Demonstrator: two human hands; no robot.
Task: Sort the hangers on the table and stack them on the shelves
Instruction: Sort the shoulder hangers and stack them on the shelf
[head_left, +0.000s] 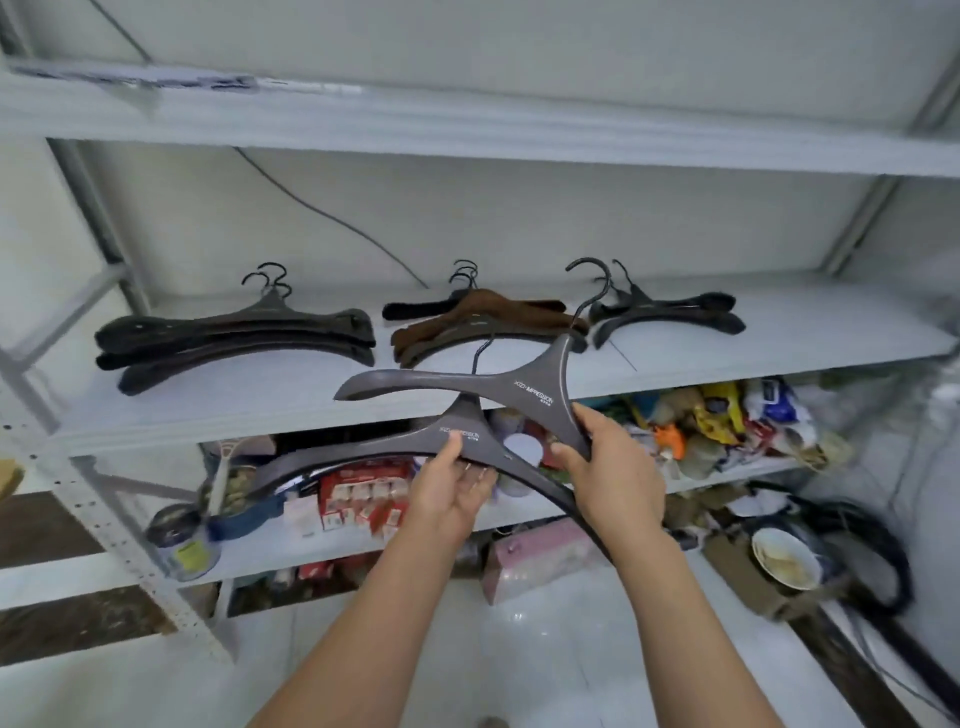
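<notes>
While the left hand (457, 493) pinches the lower hanger (358, 454) at its middle, thumb on top and grip closed on it, the right hand (615, 467) curls its grip round one arm of the upper hanger (530, 397) (both are grey with white lettering). The two cross in mid-air just in front of the shelf (260, 410). On it lie three piles: black hangers (234, 338) at left, brown hangers (488, 317) in the middle, a small black pile (670, 317) at right.

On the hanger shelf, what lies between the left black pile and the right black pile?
In the head view, a mixed pile of brown and black hangers lies between the left pile and the right pile.
</notes>
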